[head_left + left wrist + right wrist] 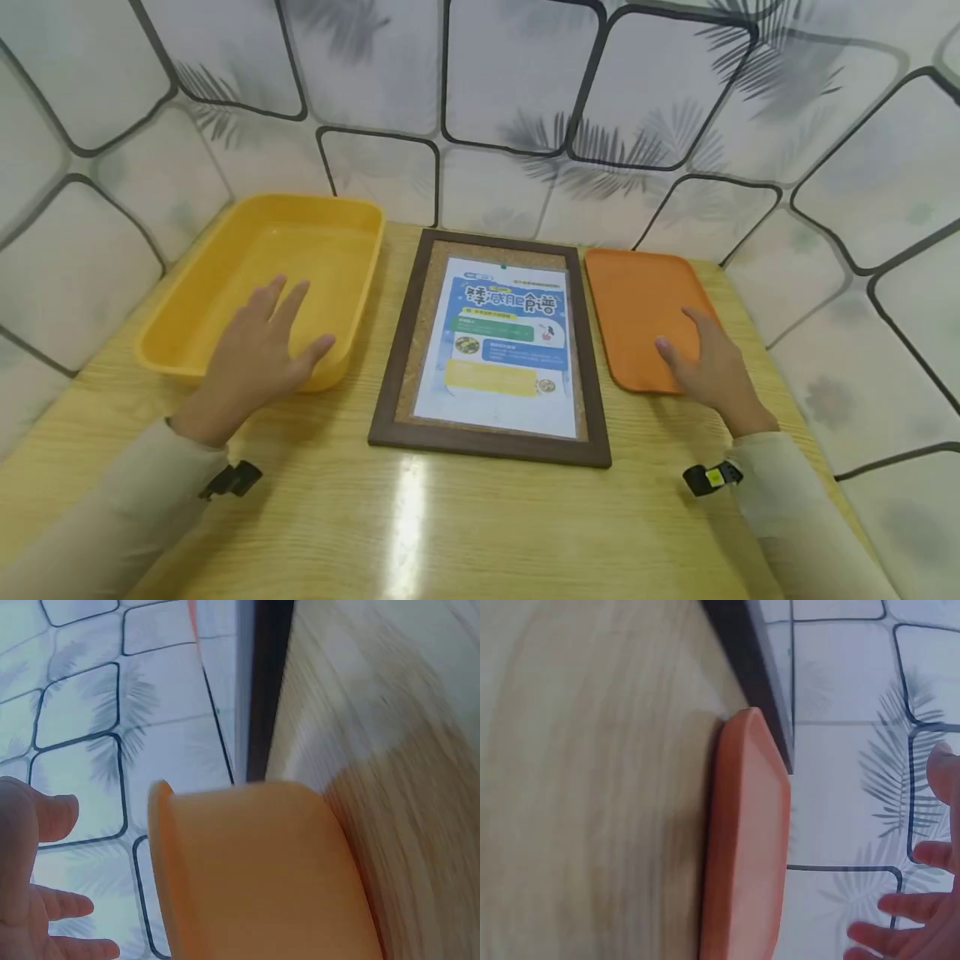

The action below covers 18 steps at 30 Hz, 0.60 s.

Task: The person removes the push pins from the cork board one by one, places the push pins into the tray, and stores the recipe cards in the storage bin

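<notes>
A deep yellow tub (pixel 300 204) stands at the table's left. My left hand (pixel 258 350) hangs over its near right corner, fingers spread and straight, holding nothing. In the left wrist view the left hand (pixel 37 900) is clear of the tub's wall (pixel 262 877). A flat orange tray (pixel 637 300) lies at the right. My right hand (pixel 701 362) is above its near right part, fingers relaxed and empty. In the right wrist view the fingers (pixel 922 915) stay apart from the tray's edge (pixel 746 847).
Between tub and tray lies a dark wooden frame (pixel 390 367) with a cork backing and a blue printed sheet (pixel 506 342) held by a green pin (pixel 504 267). The wooden table (pixel 450 525) is walled in by patterned panels on three sides.
</notes>
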Motion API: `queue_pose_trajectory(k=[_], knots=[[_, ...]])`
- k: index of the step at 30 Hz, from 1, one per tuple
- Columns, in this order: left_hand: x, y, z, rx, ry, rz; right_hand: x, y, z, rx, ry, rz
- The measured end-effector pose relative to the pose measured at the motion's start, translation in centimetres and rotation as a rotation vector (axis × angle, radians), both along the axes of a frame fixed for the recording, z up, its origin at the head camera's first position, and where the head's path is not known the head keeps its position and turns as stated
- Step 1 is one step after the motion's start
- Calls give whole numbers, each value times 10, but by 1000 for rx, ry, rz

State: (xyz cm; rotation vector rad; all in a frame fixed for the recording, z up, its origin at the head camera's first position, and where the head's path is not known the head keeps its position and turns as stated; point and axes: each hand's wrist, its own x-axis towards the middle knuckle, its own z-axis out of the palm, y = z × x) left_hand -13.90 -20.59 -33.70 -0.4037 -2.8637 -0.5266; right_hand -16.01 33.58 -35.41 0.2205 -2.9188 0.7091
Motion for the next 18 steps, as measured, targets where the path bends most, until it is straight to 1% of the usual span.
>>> queue_pose_trajectory(k=[1,3,8,11,14,18], knots=[[-2,1,0,38,-17,-15,-2,-1,1,-51,-24,-3],[-4,5,2,115,-48,-44,-7,-5,3,-117,-67,-25],[-8,15,7,266,-150,-76,-19,-17,9,-292,-163,-63],[-9,21,10,362,-241,-82,-26,-24,11,-412,-180,-54],[-11,26,12,446,-314,-91,-34,-30,12,-525,-190,-39],[-13,33,13,553,-374,-114,-45,-37,13,-577,-211,-18]])
